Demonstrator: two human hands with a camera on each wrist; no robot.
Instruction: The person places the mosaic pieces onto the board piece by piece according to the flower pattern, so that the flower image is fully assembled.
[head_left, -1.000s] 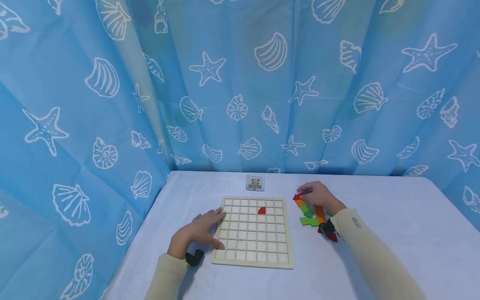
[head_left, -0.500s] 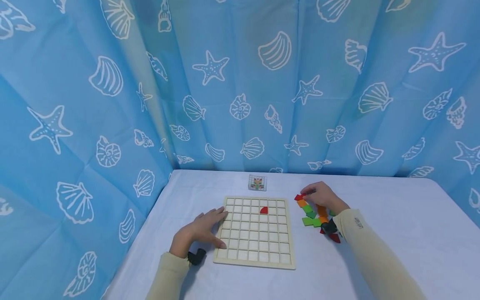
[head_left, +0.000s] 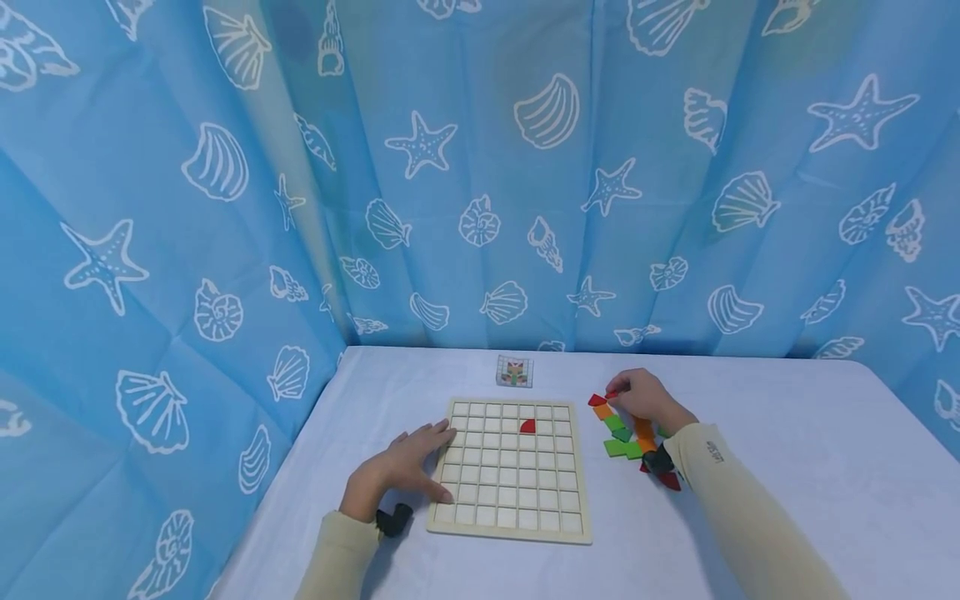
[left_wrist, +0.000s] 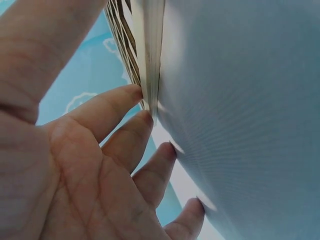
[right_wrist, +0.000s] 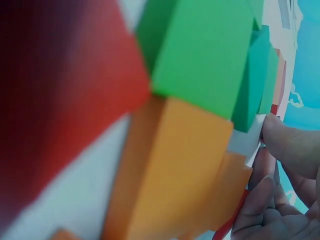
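A pale wooden grid board (head_left: 507, 536) lies on the table, with a red quarter-round block (head_left: 528, 426) in one upper cell. My left hand (head_left: 405, 462) is spread at the board's left side, thumb over the frame's lower left. In the left wrist view, the fingertips (left_wrist: 134, 92) of the index and middle fingers touch the board's edge. My right hand (head_left: 647, 397) is bent over the loose blocks, fingertips pinching a small red block (head_left: 612, 395). Beside it lies another red block (head_left: 596, 400). Part of the pile is hidden under the right hand and wrist.
Orange blocks (head_left: 603, 412), green blocks (head_left: 617, 448) and red blocks (head_left: 669, 481) lie right of the board. A small pattern card (head_left: 514, 372) sits behind the board. A blue shell-print curtain (head_left: 465, 167) closes off the back and left.
The red block at the right fingertips has shifted slightly right, parting from its red neighbour. The left hand stays at the board. The head view has moved a little.
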